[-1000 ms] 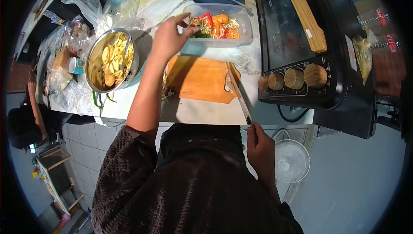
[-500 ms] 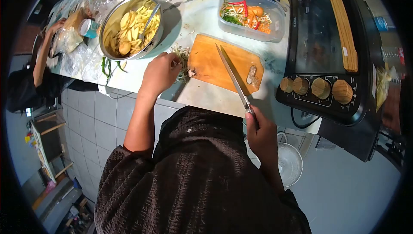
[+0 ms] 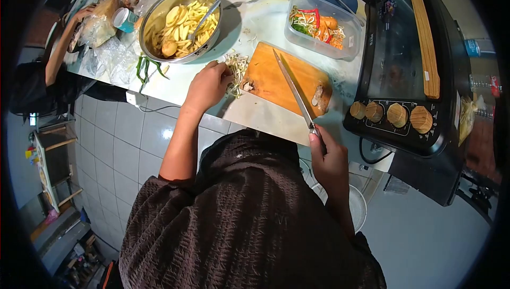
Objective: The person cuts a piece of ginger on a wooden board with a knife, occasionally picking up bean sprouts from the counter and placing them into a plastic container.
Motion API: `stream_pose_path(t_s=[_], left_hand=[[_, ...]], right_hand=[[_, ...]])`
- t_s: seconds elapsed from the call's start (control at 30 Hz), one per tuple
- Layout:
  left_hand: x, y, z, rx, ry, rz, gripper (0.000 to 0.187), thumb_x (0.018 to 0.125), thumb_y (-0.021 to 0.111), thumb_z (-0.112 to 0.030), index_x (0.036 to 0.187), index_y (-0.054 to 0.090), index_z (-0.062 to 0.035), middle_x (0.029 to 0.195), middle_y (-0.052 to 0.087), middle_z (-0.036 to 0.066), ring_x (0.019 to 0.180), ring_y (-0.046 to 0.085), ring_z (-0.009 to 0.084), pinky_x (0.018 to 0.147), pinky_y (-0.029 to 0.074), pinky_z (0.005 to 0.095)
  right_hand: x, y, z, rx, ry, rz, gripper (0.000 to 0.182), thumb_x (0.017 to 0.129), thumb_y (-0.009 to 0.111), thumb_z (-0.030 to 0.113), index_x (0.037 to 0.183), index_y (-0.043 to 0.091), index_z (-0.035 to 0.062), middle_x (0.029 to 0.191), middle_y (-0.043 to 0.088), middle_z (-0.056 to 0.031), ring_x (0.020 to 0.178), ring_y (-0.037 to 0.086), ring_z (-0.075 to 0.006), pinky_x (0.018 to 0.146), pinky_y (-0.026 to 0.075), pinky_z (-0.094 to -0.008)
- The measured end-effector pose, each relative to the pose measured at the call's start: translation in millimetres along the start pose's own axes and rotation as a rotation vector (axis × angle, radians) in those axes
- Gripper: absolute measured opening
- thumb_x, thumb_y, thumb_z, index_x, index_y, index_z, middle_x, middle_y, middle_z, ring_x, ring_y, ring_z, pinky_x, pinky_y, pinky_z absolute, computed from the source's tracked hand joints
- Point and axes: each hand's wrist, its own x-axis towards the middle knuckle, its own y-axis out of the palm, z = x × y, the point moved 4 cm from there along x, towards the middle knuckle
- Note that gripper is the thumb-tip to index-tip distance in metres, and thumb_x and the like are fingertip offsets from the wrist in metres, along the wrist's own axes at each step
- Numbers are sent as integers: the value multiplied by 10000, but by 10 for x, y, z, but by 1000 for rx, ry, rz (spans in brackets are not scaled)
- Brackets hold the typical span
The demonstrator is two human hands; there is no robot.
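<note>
My right hand (image 3: pixel 330 158) grips a long knife (image 3: pixel 295 88) by its handle. The blade lies slanted over the wooden cutting board (image 3: pixel 273 82), its tip toward the far edge. At the board's left side is a small heap of bean sprouts (image 3: pixel 237 70). My left hand (image 3: pixel 207 88) is beside this heap, fingers curled together at its edge; whatever they hold is hidden. A small brownish piece (image 3: pixel 248 86) sits on the board's left edge. Brown-grey scraps (image 3: pixel 319 96) lie near its right corner.
Behind my left hand stands a metal bowl (image 3: pixel 142 38) of sliced potatoes with a fork; green chilies (image 3: pixel 143 69) lie beside it. A plastic container (image 3: pixel 348 44) of cut vegetables is at the back. A toaster oven (image 3: pixel 396 60) stands right. Another person's arm (image 3: pixel 58 49) reaches plastic bags at left.
The view has shifted, so the counter's things appear farther right. My left fingers have closed in more at the sprouts. My right hand keeps the knife in nearly the same place over the board.
</note>
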Motion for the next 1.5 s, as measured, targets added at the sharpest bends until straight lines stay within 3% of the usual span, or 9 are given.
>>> stream_pose_path(t_s=[0.07,0.13,0.17,0.23,0.87,0.93,1.07,1.4,1.5], left_hand=[[4,3,-12,-2,12,-22,159,904,659,-158,954,670,-7,942,634,173,859,634,381,766,502,449],[27,11,-31,19,1,-24,169,914,644,-167,958,669,-6,944,629,180,864,630,391,767,501,456],[36,20,-39,40,-11,-24,180,924,629,-177,962,667,-4,946,624,187,869,627,401,767,499,464],[38,20,-73,53,-19,-35,188,932,618,-182,966,665,-3,950,622,192,875,623,408,770,498,470],[32,-286,-261,-274,-22,-171,175,958,629,-139,995,650,30,888,681,229,810,646,416,724,508,443],[50,-235,-235,-290,-10,-205,166,953,625,-123,986,656,37,899,681,236,814,659,406,718,515,432],[90,-229,-234,-175,15,-182,150,926,641,-94,970,689,41,896,694,233,809,671,409,721,527,417],[102,-209,-106,-254,-9,-193,189,897,690,-99,1028,713,35,822,724,172,708,700,200,690,539,309],[60,-55,13,-418,-72,-158,173,920,689,-98,1034,718,28,810,733,82,702,662,108,668,526,271]], right_hand=[[-3,-7,-43,-5,-12,-15,266,982,595,179,1141,653,-27,779,646,-240,664,660,-344,622,487,-393],[-9,-1,-105,-11,-16,-41,294,983,597,190,1186,660,-13,642,535,-117,592,481,-94,554,420,-304],[-5,-11,-89,-12,-17,-39,294,983,597,190,1186,660,-13,642,535,-117,592,481,-94,554,420,-304],[4,-21,-69,-26,56,14,282,985,594,193,1152,660,-25,794,662,-237,688,676,-336,650,503,-391],[0,-60,-78,-19,60,3,287,981,603,201,1146,661,-26,759,651,-224,647,659,-288,631,494,-369],[-14,-49,-151,27,-14,-86,289,978,614,185,1177,664,-19,656,547,-99,598,476,-91,551,410,-299],[-8,-62,-156,37,11,-60,295,980,619,182,1188,661,-23,640,543,-89,598,467,-76,551,406,-285],[-79,12,-231,67,-5,-63,296,983,620,193,1170,662,-32,610,515,-78,571,442,-85,529,382,-292],[-104,-12,-252,0,55,12,284,973,628,174,1151,650,-46,749,660,-219,617,658,-271,591,477,-354]])
